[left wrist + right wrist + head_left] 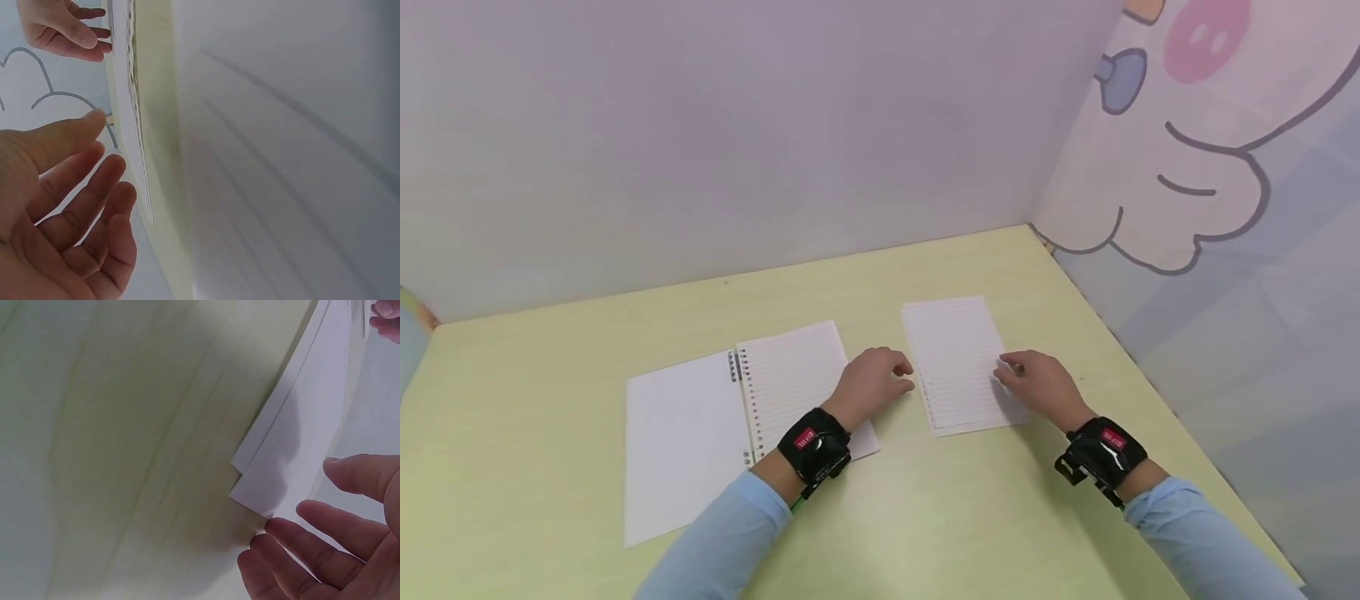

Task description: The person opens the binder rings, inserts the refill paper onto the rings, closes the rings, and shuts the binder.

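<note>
White lined sheets (957,358) lie, in the head view, between the left hand (871,383), just off their left edge, and the nearer right hand (1041,387), at the right; long axis near to far. Left wrist: fingers (74,220) loosely bent, holding nothing. Right wrist: fingers (312,550) parted, gripping nothing, contact unclear

Is a pale yellow-green table (925,517) w/ faint wood grain. Bears a spiral notebook (767,387) L of ctr, lying open & flat, w/ blank white side (681,458) on L and lined pg (797,371) on R. Also carries loose lined sheets (955,358) to R of that, apart from it w/ bare strip betw., stacked slightly askew, offset at near R corner, w/ ragged edge facing notebook.
</note>
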A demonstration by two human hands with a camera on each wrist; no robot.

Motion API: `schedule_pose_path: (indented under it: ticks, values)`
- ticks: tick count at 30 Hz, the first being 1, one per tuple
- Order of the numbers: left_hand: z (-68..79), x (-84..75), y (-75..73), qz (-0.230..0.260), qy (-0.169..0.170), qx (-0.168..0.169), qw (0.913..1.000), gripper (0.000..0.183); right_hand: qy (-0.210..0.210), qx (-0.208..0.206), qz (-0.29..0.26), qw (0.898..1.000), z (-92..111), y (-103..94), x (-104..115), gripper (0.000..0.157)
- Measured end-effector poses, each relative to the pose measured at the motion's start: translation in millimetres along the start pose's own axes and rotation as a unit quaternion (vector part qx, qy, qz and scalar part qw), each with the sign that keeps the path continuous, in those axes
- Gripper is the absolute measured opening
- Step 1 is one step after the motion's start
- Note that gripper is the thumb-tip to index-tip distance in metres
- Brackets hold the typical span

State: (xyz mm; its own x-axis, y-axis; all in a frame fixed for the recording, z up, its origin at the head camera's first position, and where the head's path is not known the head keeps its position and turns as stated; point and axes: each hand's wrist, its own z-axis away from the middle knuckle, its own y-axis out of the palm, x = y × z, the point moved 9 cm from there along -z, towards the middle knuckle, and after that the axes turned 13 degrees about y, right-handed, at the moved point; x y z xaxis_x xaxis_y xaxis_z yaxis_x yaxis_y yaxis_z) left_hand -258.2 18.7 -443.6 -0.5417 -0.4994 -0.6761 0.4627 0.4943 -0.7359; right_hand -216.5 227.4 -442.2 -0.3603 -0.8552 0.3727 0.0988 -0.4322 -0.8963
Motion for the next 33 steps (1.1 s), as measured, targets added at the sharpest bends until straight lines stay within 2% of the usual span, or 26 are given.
schedule_pose_path:
  ticks: [9, 17, 23, 30, 33]
  values:
    - [-8.9, 0.3, 13.8, -0.010, -0.004, 0.010, 0.9999, 0.022, -0.002, -0.004, 0.006, 1.000, 2, 0.7, 2, 0.040]
    - [-11.2, -1.5, 13.4, -0.015, -0.013, 0.013, 0.9997, 0.020, -0.008, -0.007, -0.011, 1.000, 4, 0.1, 7, 0.040]
    - [-12.2, -1.8, 12.7, -0.013, -0.003, 0.009, 0.9999, 0.018, -0.003, 0.001, -0.017, 1.000, 5, 3.7, 9, 0.041]
    - [-10.4, 0.3, 11.9, -0.008, -0.010, 0.007, 0.9999, 0.029, -0.008, 0.005, -0.033, 0.999, 7, 7.9, 15, 0.041]
    - [-8.8, 1.9, 11.0, -0.010, -0.014, 0.005, 0.9998, 0.026, -0.005, 0.006, -0.028, 1.000, 6, 9.3, 15, 0.041]
